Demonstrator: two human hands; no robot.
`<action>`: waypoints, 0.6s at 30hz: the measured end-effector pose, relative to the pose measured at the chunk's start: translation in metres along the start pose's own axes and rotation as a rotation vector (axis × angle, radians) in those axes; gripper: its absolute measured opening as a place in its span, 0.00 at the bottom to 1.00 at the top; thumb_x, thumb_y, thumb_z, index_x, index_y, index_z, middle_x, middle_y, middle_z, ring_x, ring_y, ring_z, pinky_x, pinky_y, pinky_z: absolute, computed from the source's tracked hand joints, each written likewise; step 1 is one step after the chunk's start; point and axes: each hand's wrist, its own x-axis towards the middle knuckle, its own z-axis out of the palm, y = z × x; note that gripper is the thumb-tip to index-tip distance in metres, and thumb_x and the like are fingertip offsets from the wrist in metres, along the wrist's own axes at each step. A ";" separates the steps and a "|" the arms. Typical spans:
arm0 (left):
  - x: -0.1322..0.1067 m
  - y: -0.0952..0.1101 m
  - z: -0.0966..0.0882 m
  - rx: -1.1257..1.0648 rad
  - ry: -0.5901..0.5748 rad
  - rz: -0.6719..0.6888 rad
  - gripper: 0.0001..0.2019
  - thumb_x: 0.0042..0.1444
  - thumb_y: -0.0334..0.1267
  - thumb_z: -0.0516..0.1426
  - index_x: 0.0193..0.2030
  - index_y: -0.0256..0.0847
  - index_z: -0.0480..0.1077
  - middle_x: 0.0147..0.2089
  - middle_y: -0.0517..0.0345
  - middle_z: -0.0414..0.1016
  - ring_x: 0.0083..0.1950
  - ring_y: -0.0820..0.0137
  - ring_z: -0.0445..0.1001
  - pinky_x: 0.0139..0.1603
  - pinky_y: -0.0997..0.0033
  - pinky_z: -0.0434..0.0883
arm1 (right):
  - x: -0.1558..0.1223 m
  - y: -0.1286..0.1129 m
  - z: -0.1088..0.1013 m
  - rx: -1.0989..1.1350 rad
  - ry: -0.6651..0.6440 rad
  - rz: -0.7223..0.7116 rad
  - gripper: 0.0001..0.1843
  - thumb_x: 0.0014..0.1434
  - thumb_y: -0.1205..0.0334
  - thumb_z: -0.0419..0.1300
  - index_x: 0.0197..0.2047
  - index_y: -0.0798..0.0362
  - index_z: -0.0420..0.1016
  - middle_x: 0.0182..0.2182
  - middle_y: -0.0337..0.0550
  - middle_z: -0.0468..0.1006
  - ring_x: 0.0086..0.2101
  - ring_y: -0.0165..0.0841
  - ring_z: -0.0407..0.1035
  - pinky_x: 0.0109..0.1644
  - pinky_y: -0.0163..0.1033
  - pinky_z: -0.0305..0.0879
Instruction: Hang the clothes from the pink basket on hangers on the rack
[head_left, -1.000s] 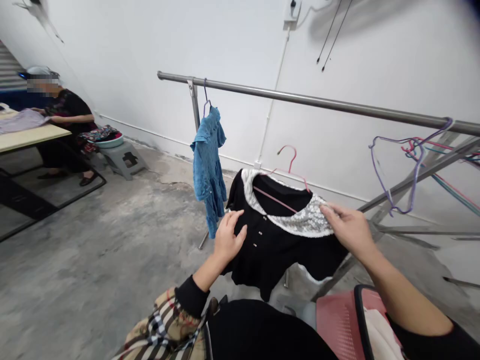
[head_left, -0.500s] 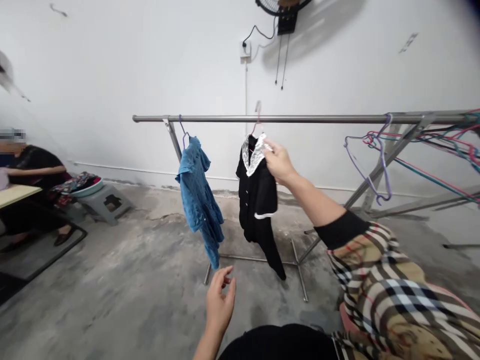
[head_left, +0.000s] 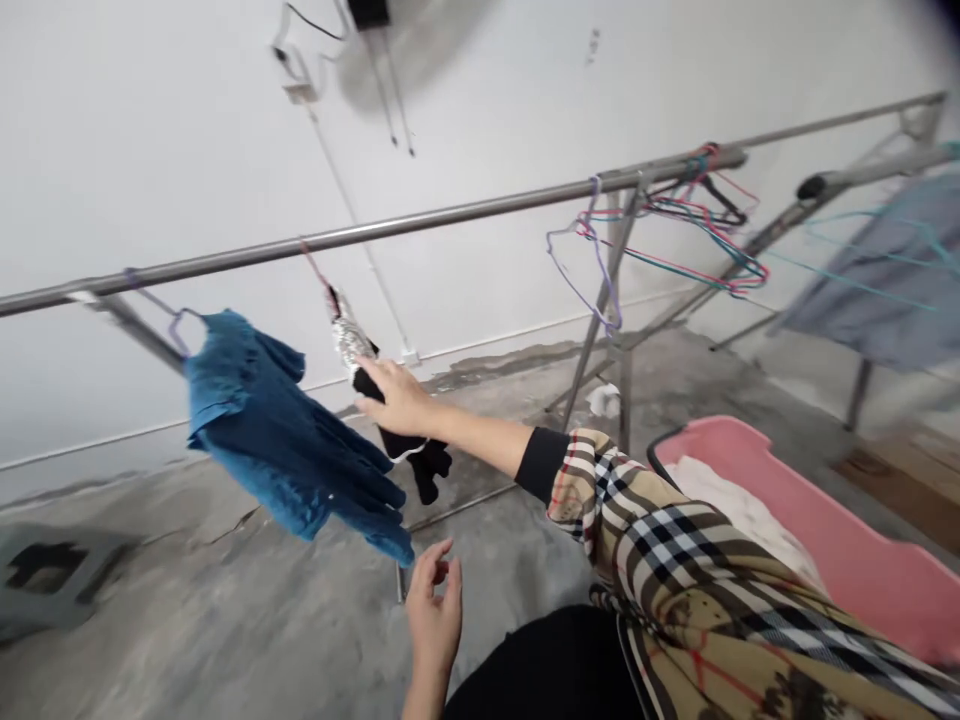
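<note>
My right hand [head_left: 399, 398] reaches across to the black dress [head_left: 401, 443], with thumb and fingers closed on its shoulder below the shiny silver collar [head_left: 351, 338]. This dress hangs from a pink hanger [head_left: 315, 264] on the metal rail [head_left: 450, 217] and is seen nearly edge-on. To its left, a blue dress [head_left: 262, 420] hangs from a purple hanger [head_left: 161, 303]. My left hand [head_left: 435, 610] is low in front of me, below the blue dress's hem, empty with fingers loosely curled and apart.
Farther right on the rail hang a purple hanger [head_left: 611, 290] and several pink and green hangers [head_left: 697, 240]. A pink tub [head_left: 847, 540] with white cloth inside stands at right. Beyond it hangs grey cloth [head_left: 862, 280]. A grey stool [head_left: 60, 575] is at left.
My view has swung right and tilted, bringing in the pink tub. The black dress has turned from front-facing to nearly edge-on; my right hand has shifted from its collar to the shoulder.
</note>
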 end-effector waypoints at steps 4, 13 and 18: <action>0.015 0.004 0.026 -0.046 -0.191 0.026 0.18 0.56 0.49 0.57 0.45 0.37 0.74 0.43 0.46 0.77 0.34 0.68 0.75 0.38 0.66 0.75 | -0.104 0.044 -0.012 0.054 0.002 0.010 0.25 0.62 0.62 0.56 0.62 0.54 0.65 0.53 0.51 0.71 0.54 0.37 0.66 0.61 0.45 0.61; 0.022 0.017 0.102 -0.021 -0.553 0.003 0.18 0.56 0.50 0.57 0.44 0.38 0.75 0.44 0.46 0.78 0.39 0.65 0.76 0.42 0.65 0.74 | -0.380 0.153 -0.140 -0.335 0.236 0.901 0.18 0.63 0.67 0.51 0.54 0.56 0.73 0.51 0.50 0.75 0.53 0.34 0.67 0.60 0.42 0.62; 0.014 0.041 0.148 -0.010 -0.661 0.028 0.17 0.57 0.50 0.57 0.45 0.39 0.75 0.45 0.47 0.78 0.39 0.66 0.77 0.43 0.65 0.74 | -0.493 0.189 -0.228 -0.481 0.182 1.325 0.21 0.63 0.66 0.49 0.57 0.62 0.71 0.56 0.60 0.71 0.57 0.43 0.64 0.63 0.48 0.57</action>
